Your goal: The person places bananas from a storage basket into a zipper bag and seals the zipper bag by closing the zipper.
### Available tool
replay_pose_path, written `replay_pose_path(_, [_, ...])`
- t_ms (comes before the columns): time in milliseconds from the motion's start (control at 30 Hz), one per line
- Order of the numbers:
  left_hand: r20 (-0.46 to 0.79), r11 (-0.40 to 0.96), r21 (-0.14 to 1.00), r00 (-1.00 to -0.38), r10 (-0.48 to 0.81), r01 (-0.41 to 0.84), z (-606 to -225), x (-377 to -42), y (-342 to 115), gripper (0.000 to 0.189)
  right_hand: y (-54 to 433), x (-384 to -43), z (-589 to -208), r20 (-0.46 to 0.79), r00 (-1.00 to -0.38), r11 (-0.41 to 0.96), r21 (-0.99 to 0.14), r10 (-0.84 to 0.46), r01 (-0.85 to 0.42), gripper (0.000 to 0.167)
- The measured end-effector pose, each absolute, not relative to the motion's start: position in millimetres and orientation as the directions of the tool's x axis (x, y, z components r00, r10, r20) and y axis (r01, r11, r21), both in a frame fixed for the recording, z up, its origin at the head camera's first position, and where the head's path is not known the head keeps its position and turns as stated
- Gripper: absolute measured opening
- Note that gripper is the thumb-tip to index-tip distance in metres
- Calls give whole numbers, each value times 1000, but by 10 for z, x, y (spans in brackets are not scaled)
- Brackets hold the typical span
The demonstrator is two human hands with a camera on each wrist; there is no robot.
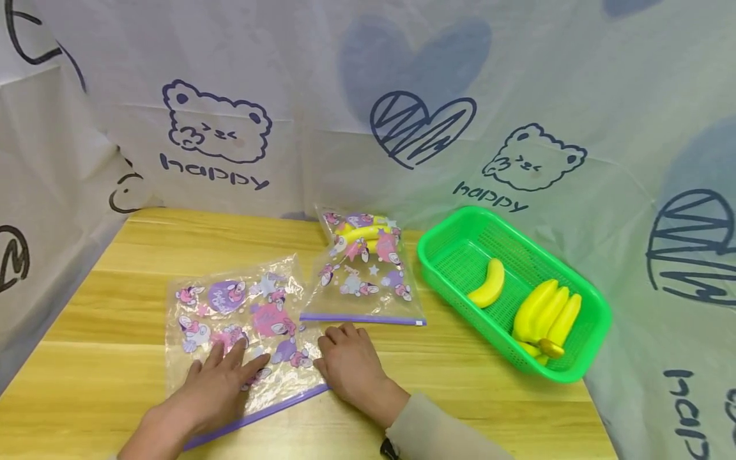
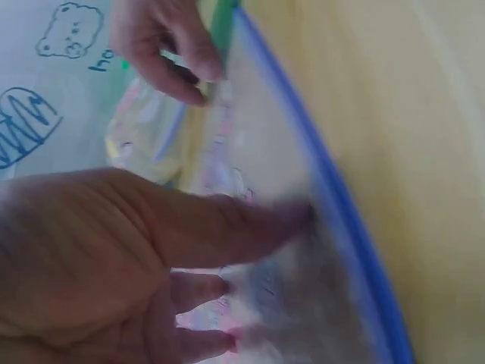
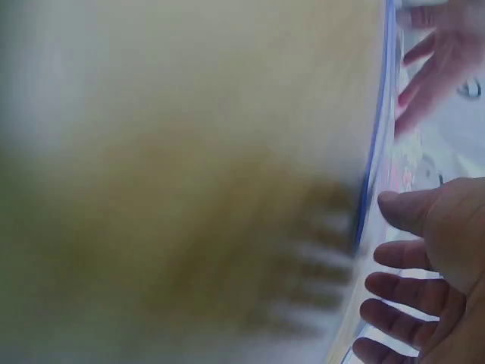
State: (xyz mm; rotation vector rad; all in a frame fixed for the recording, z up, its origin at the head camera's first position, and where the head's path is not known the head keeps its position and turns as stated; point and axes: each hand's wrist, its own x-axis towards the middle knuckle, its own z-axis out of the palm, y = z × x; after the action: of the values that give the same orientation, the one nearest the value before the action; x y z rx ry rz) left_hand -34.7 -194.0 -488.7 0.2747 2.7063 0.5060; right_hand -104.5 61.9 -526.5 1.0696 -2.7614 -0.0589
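A clear zip bag [image 1: 186,297] with pink and purple cartoon prints lies flat on the table, its purple zip strip [image 1: 282,407] along the near edge. My left hand [image 1: 209,390] rests on it with fingers spread. Beside the bag's right edge, close to the end of the strip, is my right hand [image 1: 353,367]; its fingers look relaxed in the right wrist view and grip nothing. Behind it lies a second printed zip bag [image 1: 374,297], holding yellow bananas [image 1: 365,235] at its far end.
A green plastic basket [image 1: 598,319] stands on the right. Inside are a single banana [image 1: 491,284] and a bunch of bananas [image 1: 546,313]. The wooden table [image 1: 103,345] meets a printed white cloth [image 1: 322,153] at the back and sides.
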Motion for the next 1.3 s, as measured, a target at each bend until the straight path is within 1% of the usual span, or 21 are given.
replay_pose_path(67, [-353, 908, 408, -901, 250, 92, -4912, -347, -1922, 68, 624, -955, -5250, 151, -686, 701, 85, -711, -708, 29])
replay_pose_path(167, [-370, 916, 395, -900, 230, 72, -4898, -341, -1876, 70, 646, -833, -5255, 148, -614, 627, 66, -776, -776, 37])
replay_pose_path(233, [-376, 923, 379, -900, 220, 67, -4881, -335, -1844, 72, 659, -779, -5245, 103, -597, 602, 33, -796, -797, 48])
replay_pose_path(300, [-388, 929, 365, -897, 213, 63, -4861, -327, -1815, 75, 669, -764, -5228, 16, -611, 611, -17, -791, -792, 58])
replay_pose_path(367, [-388, 930, 358, -893, 228, 82, -4843, -314, -1794, 77, 680, -789, -5210, -68, -642, 645, -63, -764, -761, 66])
replay_pose_path(433, [-383, 933, 343, -891, 246, 110, -4825, -304, -1772, 75, 698, -848, -5198, -117, -675, 685, -84, -728, -724, 68])
replay_pose_path(467, [-372, 932, 339, -892, 258, 128, -4819, -299, -1759, 72, 708, -887, -5196, -123, -686, 696, -78, -717, -714, 65])
replay_pose_path(600, [-331, 926, 335, -899, 289, 174, -4805, -278, -1702, 64, 740, -1068, -5205, -71, -696, 698, -5, -714, -716, 45])
replay_pose_path(667, [-306, 920, 343, -904, 298, 187, -4809, -270, -1674, 62, 742, -1155, -5207, -51, -692, 693, 3, -720, -721, 40])
replay_pose_path(733, [-281, 921, 340, -913, 295, 193, -4819, -268, -1641, 60, 740, -1226, -5192, -46, -692, 694, -37, -720, -719, 40])
replay_pose_path(800, [-234, 922, 325, -927, 295, 211, -4842, -269, -1603, 54, 739, -1269, -5169, -54, -702, 703, -99, -710, -704, 41])
replay_pose_path(867, [-176, 923, 305, -939, 295, 233, -4868, -289, -1546, 48, 744, -1296, -5137, -56, -714, 712, -156, -698, -684, 40])
replay_pose_path(967, [-89, 923, 278, -950, 300, 265, -4911, -329, -1425, 33, 757, -1304, -5099, -31, -749, 736, -217, -662, -641, 34])
replay_pose_path(1033, [-52, 923, 261, -951, 305, 281, -4936, -361, -1324, 33, 774, -1300, -5083, 2, -779, 756, -243, -627, -608, 30])
replay_pose_path(1167, [-13, 926, 235, -952, 306, 294, -4976, -423, -1127, 45, 824, -1287, -5068, 71, -839, 800, -268, -539, -537, 28])
replay_pose_path(1300, [-5, 937, 193, -955, 298, 291, -4999, -486, -994, 53, 885, -1274, -5077, 134, -868, 827, -264, -477, -496, 30])
